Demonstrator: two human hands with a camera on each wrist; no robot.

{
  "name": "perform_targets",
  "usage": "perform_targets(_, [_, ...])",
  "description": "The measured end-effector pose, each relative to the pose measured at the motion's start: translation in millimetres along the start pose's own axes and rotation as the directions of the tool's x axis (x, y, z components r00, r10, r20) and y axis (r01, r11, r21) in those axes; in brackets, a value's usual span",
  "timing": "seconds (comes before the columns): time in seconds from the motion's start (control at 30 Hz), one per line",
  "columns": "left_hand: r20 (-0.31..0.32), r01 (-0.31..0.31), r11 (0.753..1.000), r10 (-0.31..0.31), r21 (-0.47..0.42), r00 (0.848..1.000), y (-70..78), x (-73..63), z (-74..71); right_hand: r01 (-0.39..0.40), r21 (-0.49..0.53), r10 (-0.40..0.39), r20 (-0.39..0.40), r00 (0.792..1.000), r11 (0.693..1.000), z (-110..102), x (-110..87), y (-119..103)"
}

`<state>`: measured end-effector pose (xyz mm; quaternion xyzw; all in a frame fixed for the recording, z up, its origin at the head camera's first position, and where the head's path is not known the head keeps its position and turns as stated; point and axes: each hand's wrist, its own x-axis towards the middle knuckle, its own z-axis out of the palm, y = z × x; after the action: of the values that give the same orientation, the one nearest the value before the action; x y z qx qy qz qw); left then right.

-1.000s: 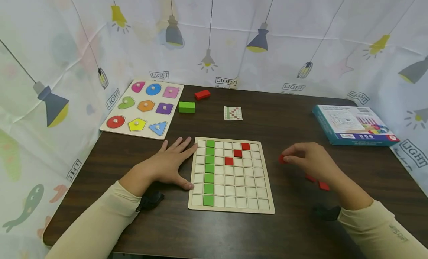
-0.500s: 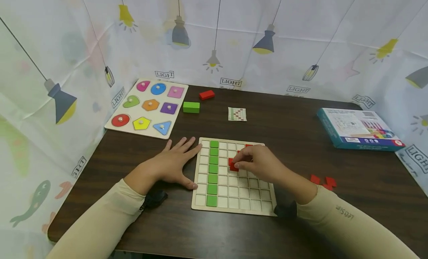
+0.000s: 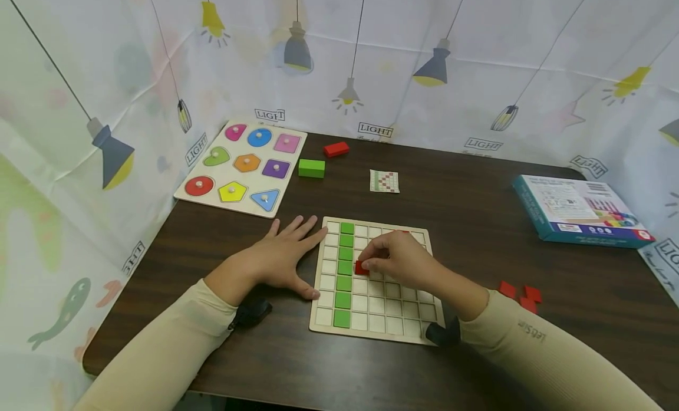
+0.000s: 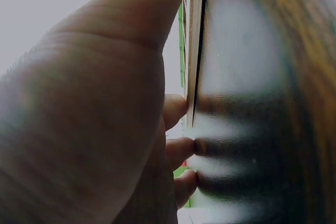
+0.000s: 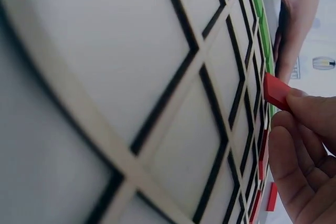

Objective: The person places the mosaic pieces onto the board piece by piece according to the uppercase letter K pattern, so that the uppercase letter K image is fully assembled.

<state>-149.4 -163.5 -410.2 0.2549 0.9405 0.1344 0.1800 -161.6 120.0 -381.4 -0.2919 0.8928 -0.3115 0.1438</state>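
A square wooden grid board [image 3: 376, 324] lies on the table. Green tiles [image 3: 343, 300] fill its second column from the left. My right hand [image 3: 405, 260] pinches a red tile [image 3: 361, 268] between thumb and fingers, just right of the green column. In the right wrist view this red tile [image 5: 275, 90] tilts, one edge down at the grid. Other red tiles [image 5: 263, 153] sit in the grid, mostly hidden by my right hand in the head view. My left hand [image 3: 278, 260] lies with spread fingers, thumb and index finger at the board's left edge.
Three loose red tiles [image 3: 507, 289] lie right of the board. Behind it are a small pattern card [image 3: 384, 181], a green block [image 3: 311, 168] and a red block [image 3: 336, 149]. A knobbed shape puzzle [image 3: 225, 172] lies back left, a flat box [image 3: 583, 210] back right.
My right hand has carried the red tile from beside the board leftward over it, then one column further left and nearer to me. My left hand stays at the board's edge.
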Motion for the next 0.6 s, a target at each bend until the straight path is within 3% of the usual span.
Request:
perform_targets(0.37, [-0.012,-0.013,1.000,0.013,-0.007,1.000,1.1,-1.6,-1.2,0.032,-0.118,-0.032,-0.003,0.999,0.993,6.0,1.4,1.8])
perform_targets(0.6, [-0.016,-0.008,1.000,0.008,-0.001,1.000,1.5,-0.5,-0.1,0.044,-0.139,-0.043,0.004,0.999,0.989,6.4,0.3,2.2])
